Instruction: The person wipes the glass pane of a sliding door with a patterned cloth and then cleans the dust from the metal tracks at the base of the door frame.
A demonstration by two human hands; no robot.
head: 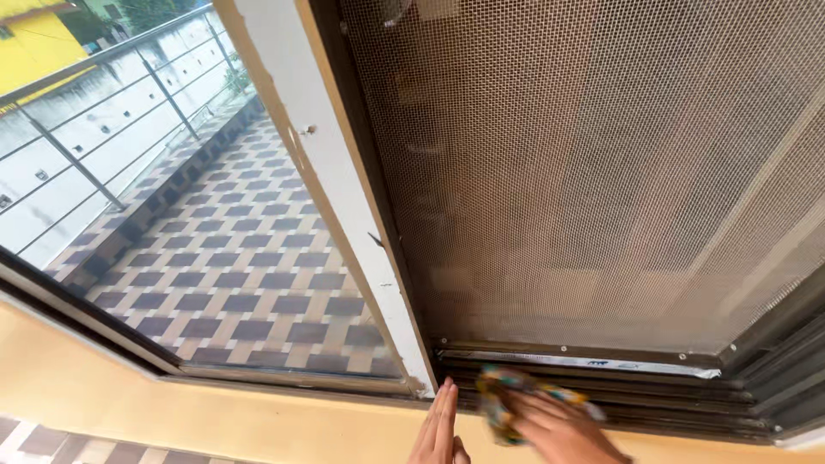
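My right hand [563, 430] clutches a crumpled, multicoloured patterned cloth [507, 397] against the dark window track [670, 404] below the mesh screen [584, 172]; my left hand [440, 430] lies flat, fingers extended, just beside it.

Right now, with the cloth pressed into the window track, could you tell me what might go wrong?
The right hand rubs a patterned cloth along the grooved sliding track; fabric or fingertips could catch in the grooves. The mesh screen sits just above, so an upward slip might dent it. The left hand rests near the white frame, a possible pinch point.
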